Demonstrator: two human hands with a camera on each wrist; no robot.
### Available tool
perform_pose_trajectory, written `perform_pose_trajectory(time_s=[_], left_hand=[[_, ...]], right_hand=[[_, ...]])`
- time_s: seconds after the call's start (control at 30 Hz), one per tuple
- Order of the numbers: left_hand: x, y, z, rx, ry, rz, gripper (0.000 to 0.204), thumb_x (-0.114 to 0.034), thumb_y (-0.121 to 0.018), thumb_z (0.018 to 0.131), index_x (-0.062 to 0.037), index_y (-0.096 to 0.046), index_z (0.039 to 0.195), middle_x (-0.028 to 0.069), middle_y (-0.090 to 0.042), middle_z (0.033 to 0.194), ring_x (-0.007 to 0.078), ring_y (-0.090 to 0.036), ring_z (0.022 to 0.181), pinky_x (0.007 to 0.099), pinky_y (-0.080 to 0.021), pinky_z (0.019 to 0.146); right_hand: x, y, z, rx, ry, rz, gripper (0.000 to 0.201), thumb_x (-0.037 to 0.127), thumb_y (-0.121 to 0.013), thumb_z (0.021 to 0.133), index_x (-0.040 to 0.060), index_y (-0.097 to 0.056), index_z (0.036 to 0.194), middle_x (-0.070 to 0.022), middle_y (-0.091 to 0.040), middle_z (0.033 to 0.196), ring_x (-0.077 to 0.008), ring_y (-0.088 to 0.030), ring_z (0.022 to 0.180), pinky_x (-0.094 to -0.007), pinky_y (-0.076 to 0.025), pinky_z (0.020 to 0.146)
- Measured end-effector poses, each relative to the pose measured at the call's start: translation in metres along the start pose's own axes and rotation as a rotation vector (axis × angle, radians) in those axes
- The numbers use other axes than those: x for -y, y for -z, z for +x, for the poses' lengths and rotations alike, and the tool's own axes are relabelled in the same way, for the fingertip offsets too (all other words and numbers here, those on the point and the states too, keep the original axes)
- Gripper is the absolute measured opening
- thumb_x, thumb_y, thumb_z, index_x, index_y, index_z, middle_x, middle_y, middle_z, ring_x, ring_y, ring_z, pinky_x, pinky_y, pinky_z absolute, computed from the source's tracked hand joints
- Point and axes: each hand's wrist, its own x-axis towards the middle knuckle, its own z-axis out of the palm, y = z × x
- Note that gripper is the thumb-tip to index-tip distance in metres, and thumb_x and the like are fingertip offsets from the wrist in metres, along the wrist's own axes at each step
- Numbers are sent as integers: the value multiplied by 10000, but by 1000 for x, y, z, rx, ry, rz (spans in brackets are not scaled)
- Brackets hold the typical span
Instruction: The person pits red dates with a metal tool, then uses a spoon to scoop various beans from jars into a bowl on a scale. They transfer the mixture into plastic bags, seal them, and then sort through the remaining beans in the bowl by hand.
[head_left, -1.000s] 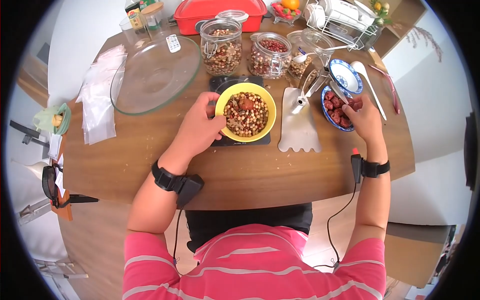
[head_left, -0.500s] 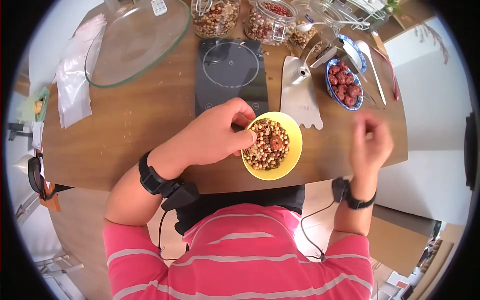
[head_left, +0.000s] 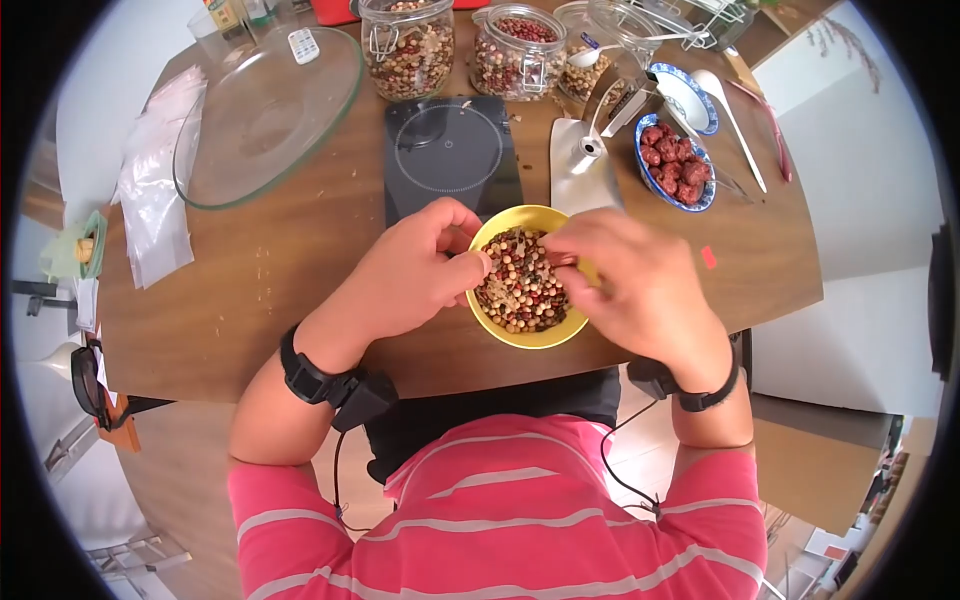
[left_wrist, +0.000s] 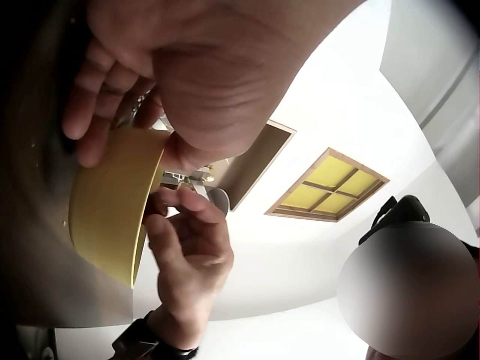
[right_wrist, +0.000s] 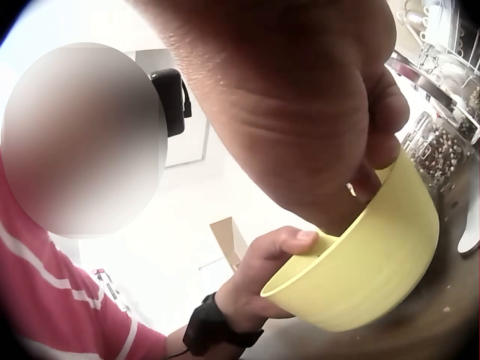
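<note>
My left hand [head_left: 410, 265] grips the yellow bowl [head_left: 524, 338] at its left rim, thumb over the edge and fingers against the outside. Mixed beans and grains [head_left: 517, 285] fill much of the bowl, which tilts slightly in the wrist views. Over its right side, my right hand [head_left: 640, 280] pinches a red date [head_left: 563, 259], mostly hidden by the fingers. More red dates [head_left: 676, 165] sit in a blue-and-white bowl [head_left: 704, 203] further right.
Behind the yellow bowl lies a flat black appliance [head_left: 450, 175] with a ring marking. To its right stands a metal plate [head_left: 575, 180] with a short tube. Jars of beans [head_left: 413, 65] line the back. At left are a glass dish [head_left: 265, 120] and plastic bags [head_left: 155, 200].
The yellow bowl has moved off the black appliance towards the table's front edge with my left hand. My right hand has come from the bowl of dates over to the yellow bowl.
</note>
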Motion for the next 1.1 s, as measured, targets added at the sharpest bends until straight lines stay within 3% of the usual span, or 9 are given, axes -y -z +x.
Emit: perform_pose_trajectory(time_s=[0.03,0.17,0.27,0.33,0.53,0.87,0.97,1.07,1.1], left_hand=[[-2,0,-1,2,5,-3,303,-140,-648,976,11,-558,1223,70,-690,1025,92,-630,800,252,-531,673],[-7,-2,-7,-11,97,162,310,-166,-642,973,19,-581,1214,79,-724,954,102,-645,751,262,-531,649],[-8,-4,-9,-35,74,264,297,-177,-649,960,18,-611,1180,83,-738,888,102,-654,719,264,-522,637],[-10,-4,-10,-54,46,347,287,-181,-655,952,16,-629,1159,82,-741,855,101,-658,707,264,-516,633],[-7,0,-5,-146,-22,572,258,-206,-683,949,26,-686,1061,142,-758,853,174,-708,752,328,-551,698],[-3,5,-6,-121,-118,606,221,-210,-702,932,1,-706,1000,145,-763,857,240,-742,751,349,-571,698],[1,5,-5,-155,-170,625,199,-183,-689,918,9,-706,969,161,-753,823,261,-743,738,354,-568,688],[1,14,-8,-187,-161,659,189,-170,-678,892,11,-712,933,179,-735,792,291,-733,723,370,-558,677],[0,17,-10,-212,-141,645,189,-170,-678,892,11,-712,933,179,-735,792,291,-733,723,370,-558,677]], right_hand=[[-2,6,-3,4,-4,3,307,29,-760,784,111,-715,1076,-58,-706,993,-238,-685,716,-331,-561,626],[-30,36,-29,-221,-526,318,253,-46,-703,857,61,-708,1087,-25,-707,959,-98,-662,841,-269,-531,707],[-87,61,-42,-317,-703,312,240,9,-712,876,28,-716,1115,-32,-724,954,-94,-662,835,-262,-526,731],[-118,79,-38,-264,-791,30,267,96,-710,895,-4,-720,1142,-64,-736,923,-117,-675,823,-272,-528,731],[-167,74,-23,-192,-752,-49,295,184,-690,898,-10,-731,1116,-105,-745,889,-171,-699,797,-320,-544,743],[-142,53,5,-99,-705,-132,252,143,-686,877,18,-738,1090,-181,-735,970,-281,-709,830,-382,-550,774],[-139,45,3,-184,-449,-319,259,154,-718,886,20,-731,1108,-185,-733,941,-283,-709,799,-390,-554,754],[-108,47,-3,-352,-660,-109,238,118,-717,939,-6,-708,1142,-108,-718,879,-165,-675,754,-310,-532,698],[-91,43,-9,-293,-691,65,192,90,-680,964,-7,-709,1127,-69,-706,879,-132,-656,748,-285,-520,678]])
